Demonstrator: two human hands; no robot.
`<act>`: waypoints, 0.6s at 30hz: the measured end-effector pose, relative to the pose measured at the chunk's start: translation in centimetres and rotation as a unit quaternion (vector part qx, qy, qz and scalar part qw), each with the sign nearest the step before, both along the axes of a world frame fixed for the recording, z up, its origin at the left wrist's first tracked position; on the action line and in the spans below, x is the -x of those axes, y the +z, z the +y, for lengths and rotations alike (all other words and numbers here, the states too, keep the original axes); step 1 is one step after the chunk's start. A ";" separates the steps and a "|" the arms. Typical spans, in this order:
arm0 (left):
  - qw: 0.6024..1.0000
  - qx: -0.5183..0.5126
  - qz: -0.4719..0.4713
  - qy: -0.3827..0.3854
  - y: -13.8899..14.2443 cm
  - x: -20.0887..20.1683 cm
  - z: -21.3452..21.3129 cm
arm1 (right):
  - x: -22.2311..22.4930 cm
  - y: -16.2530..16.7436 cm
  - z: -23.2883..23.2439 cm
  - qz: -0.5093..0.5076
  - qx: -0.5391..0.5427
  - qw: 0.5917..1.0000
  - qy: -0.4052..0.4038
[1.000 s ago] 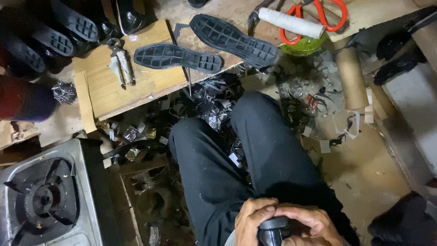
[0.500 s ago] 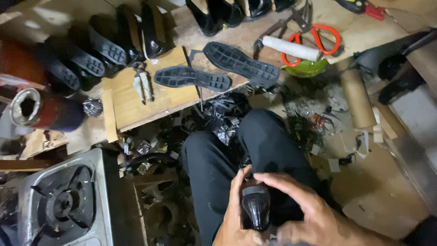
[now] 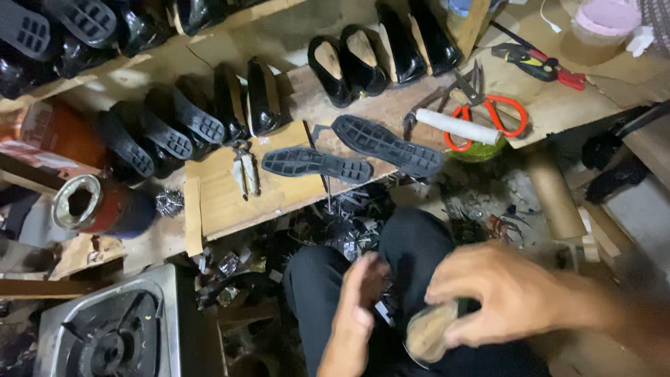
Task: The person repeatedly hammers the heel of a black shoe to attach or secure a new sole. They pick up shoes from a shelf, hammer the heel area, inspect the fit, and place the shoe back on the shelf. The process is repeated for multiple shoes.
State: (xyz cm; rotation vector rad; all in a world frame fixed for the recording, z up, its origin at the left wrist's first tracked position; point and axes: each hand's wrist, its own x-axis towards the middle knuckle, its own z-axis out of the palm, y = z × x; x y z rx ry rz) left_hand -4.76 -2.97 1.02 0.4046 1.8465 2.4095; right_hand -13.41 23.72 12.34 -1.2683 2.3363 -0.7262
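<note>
The right hand [image 3: 506, 293] grips a shoe [image 3: 427, 335] over the lap, sole side up — the left hand [image 3: 359, 297], open and empty, is just beside it.

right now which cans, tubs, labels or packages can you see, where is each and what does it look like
Red round metal can with open silver rim: on its side at far left of the low bench.
Orange-red labelled container: behind it, blurred, partly hidden by black shoes.
Pink-lidded round tub: top right on the wooden board.
No screens or signs in view.
</note>
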 end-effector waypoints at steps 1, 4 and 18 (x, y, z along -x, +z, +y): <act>0.994 0.063 0.021 0.085 0.0 0.7 -1.6 | 1.1 0.3 0.3 -0.015 0.014 0.996 -0.087; 0.948 0.191 -0.017 0.256 -1.2 3.1 -4.5 | 3.5 1.3 0.5 -0.129 0.214 0.905 -0.344; 0.845 0.311 0.160 0.405 -8.1 3.9 -6.1 | 26.3 -5.4 -21.6 -0.104 0.422 0.801 -0.413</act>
